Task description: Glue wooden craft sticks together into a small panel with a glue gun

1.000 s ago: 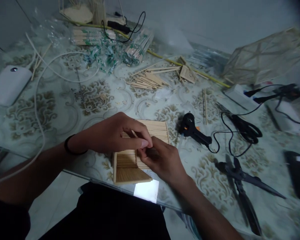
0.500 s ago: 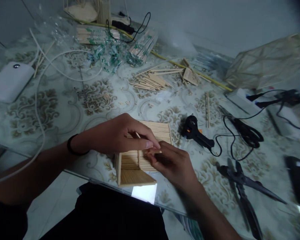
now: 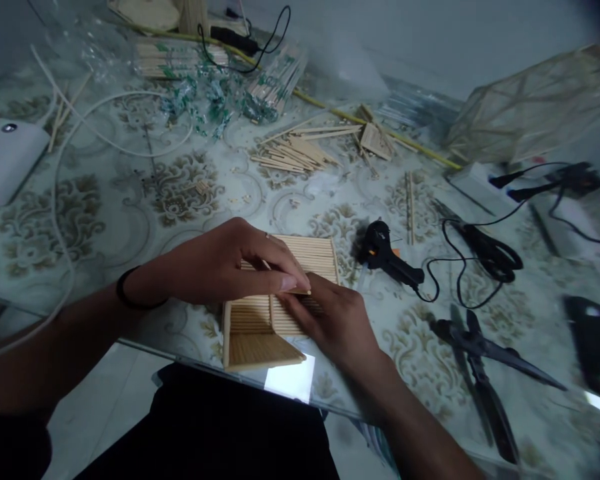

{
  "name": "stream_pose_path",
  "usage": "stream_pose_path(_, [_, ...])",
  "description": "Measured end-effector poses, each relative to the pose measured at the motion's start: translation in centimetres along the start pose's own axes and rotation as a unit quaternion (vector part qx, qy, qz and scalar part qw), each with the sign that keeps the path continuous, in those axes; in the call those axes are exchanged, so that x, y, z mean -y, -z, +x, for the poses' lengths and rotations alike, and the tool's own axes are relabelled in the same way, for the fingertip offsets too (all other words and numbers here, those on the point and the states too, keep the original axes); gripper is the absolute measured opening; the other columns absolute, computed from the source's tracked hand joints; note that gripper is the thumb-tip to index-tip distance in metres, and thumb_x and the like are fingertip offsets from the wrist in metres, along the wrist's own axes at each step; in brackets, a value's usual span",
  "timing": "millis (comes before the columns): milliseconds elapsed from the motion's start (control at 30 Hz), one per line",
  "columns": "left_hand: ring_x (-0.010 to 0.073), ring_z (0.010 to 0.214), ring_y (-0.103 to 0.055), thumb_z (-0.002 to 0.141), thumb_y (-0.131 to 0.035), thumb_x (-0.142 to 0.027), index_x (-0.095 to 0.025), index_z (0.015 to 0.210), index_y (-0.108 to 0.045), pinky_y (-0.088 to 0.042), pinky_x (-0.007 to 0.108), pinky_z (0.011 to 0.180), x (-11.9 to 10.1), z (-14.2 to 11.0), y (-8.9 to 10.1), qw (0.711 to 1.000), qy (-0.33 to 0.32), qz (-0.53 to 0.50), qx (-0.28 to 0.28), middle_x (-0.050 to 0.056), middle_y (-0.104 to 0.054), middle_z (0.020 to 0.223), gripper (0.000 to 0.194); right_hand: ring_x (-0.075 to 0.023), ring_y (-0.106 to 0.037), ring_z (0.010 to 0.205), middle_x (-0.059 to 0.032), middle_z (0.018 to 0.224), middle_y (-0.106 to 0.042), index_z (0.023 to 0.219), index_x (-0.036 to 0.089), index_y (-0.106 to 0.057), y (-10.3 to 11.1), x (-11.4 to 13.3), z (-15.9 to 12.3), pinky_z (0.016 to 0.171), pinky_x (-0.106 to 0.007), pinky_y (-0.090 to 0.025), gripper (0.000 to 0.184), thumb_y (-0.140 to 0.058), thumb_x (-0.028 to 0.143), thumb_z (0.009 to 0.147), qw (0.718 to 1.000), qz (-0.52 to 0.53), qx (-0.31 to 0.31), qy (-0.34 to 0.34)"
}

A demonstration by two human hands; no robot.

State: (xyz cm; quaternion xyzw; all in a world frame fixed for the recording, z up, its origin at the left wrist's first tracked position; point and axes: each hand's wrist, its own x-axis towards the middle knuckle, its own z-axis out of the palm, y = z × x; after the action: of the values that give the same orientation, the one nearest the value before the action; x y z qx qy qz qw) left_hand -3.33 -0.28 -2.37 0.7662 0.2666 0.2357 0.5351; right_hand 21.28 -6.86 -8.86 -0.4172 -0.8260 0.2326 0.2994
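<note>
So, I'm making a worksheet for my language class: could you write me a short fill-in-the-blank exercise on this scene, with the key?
The left hand has a ____ band around its wrist.
Both hands, the right hand included, are over a structure built of thin wooden ____.
A long ____ cord runs behind the loose pile.
The white box lies toward the ____ side of the table.

Missing words: black; sticks; yellow; left

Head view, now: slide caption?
Both hands, left and right, meet over a small stick structure, glue gun and pliers-like tool to the right.
</note>
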Motion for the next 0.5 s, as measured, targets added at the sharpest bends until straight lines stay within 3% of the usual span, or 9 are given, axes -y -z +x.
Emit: stream_pose_path(500, [0.0209, 0.096, -0.087, 0.1, -0.069, -0.019, -0.021, 0.108, -0.091, -0.062, 0.029, 0.088, -0.31, 0.07, 0.13, 1.0, 0.016, -0.002, 0.007, 0.005, -0.093, 0.106, 0.024, -0.0209, -0.074, 0.067, -0.0053, 0.079, -0.077, 0.092, 0.022, -0.071, -0.22, 0.47, 0.62, 0.064, -0.03, -0.055, 0.022, -0.06, 0.024, 0.111, 0.999, -0.028, 0.014, -0.016])
